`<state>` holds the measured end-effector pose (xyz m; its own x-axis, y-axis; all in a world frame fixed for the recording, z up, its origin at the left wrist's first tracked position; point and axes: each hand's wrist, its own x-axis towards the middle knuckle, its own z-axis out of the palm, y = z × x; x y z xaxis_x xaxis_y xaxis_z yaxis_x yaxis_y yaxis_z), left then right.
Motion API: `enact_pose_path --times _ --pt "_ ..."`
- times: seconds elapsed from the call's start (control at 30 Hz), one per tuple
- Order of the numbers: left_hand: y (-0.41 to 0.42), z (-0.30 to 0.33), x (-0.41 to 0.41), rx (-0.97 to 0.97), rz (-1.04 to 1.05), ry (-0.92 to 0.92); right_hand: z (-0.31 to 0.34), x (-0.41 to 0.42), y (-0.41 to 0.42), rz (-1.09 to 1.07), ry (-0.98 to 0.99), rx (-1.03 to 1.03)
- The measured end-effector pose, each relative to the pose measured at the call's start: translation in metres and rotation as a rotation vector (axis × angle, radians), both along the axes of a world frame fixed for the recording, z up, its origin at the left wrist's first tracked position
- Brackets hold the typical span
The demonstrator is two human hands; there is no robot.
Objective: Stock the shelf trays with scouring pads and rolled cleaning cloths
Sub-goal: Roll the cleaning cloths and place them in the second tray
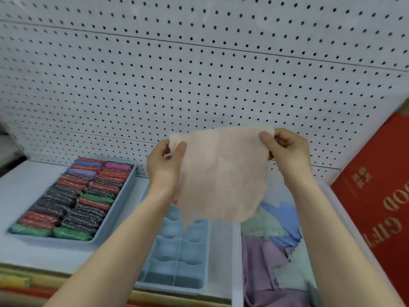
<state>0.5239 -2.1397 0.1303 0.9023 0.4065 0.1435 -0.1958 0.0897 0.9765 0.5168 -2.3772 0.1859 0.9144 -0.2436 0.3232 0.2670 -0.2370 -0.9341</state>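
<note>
Holding a pale pink cleaning cloth point(221, 173) spread flat in the air, the person has both hands raised in front of the white pegboard point(199, 74). The left hand point(164, 167) pinches the cloth's upper left corner between thumb and curled fingers, and the right hand point(285, 151) pinches the upper right corner the same way, so each grip is closed on the fabric. The cloth hangs down unrolled between the two hands, its lower edge uneven and loose above the trays.

Directly beneath it on the shelf point(33, 189) sits a blue divided tray point(172, 286), with two columns of small compartments; those nearest the camera show nothing in them, while the far ones are hidden behind the cloth and the left forearm. To the left, well apart from the hands, a blue tray point(127, 196) is packed with two rows of scouring pads point(73, 200) in red, dark grey, green, purple, blue and pink wrappers, lying side by side. To the right of the divided tray, a clear bin point(236, 262) holds a loose heap of unrolled cloths point(270, 251) in lilac, blue and pale green. At the far right, a red box point(376, 196) with gold lettering leans against the pegboard.
</note>
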Motion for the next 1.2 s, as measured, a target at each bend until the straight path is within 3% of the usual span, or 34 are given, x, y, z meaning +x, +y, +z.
enact_pose_path --times 0.2,0.6,0.67,0.77,0.83,0.93,1.0,1.13,1.2 --pt "-0.027 0.048 -0.017 0.282 -0.023 -0.27 0.014 -0.022 0.087 0.047 -0.205 -0.106" --pt "0.019 0.032 -0.018 0.114 -0.573 -0.143 0.0 -0.011 0.138 0.036 -0.118 -0.068" --pt "0.03 0.032 -0.023 0.136 -0.518 -0.174 -0.001 -0.005 0.132 0.04 -0.083 -0.034" --pt "0.052 0.032 -0.013 0.214 -0.212 -0.182 0.004 -0.004 0.125 0.197 0.007 0.118" --pt "0.067 0.034 0.0 0.237 -0.311 -0.011 0.009 -0.007 0.122 0.333 0.07 0.157" --pt "0.078 0.038 0.011 0.058 -0.625 0.168 0.015 -0.009 0.116 0.404 0.116 0.163" --pt "0.077 0.042 0.011 -0.001 -0.597 0.146 0.017 -0.009 0.111 0.375 0.137 0.146" --pt "0.069 0.043 0.006 0.018 -0.518 0.03 0.012 -0.016 0.113 0.289 0.204 -0.085" --pt "0.068 0.044 0.003 0.046 -0.506 0.003 0.008 -0.016 0.116 0.226 0.187 -0.077"
